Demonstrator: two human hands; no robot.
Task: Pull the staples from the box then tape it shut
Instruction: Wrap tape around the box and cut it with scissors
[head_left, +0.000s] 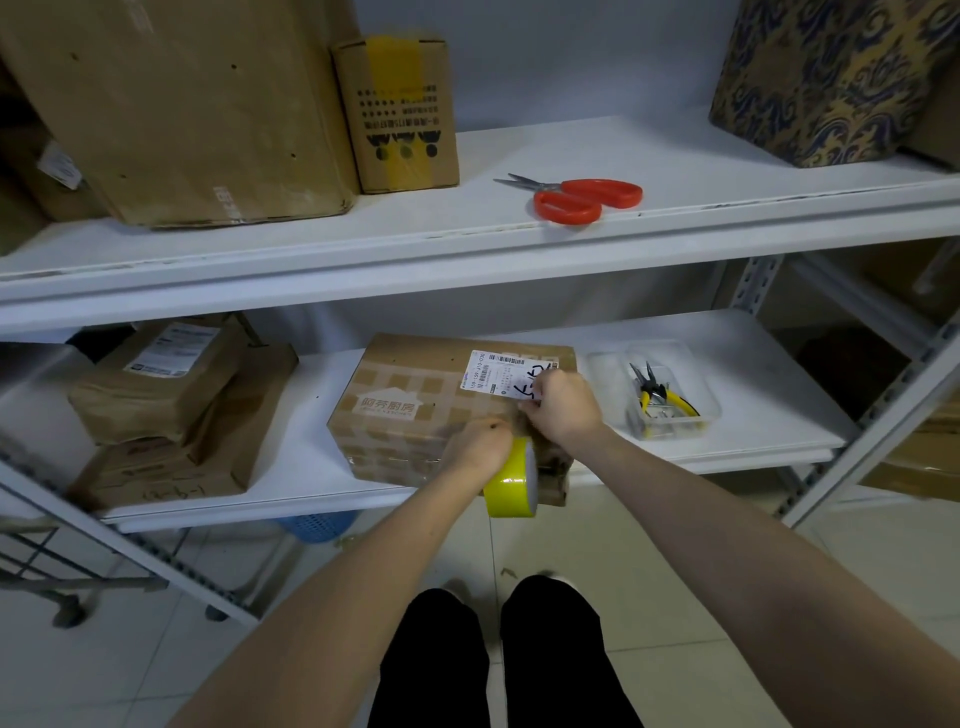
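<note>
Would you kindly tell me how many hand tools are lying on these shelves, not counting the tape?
2: red-handled scissors on the upper shelf, and yellow-handled pliers in the clear tray on the lower shelf, right of the box. The tray may hide more.

A single head-worn view looks forward and down, facing a white shelving unit (467, 244) at arm's reach (wide-angle, so the shelf edges bow), with the floor (675, 571) and the person's legs (493, 665) at the bottom.

box (395, 376) printed 阿芳厨房, shipping label (493, 371) 159-J10-030
</note>
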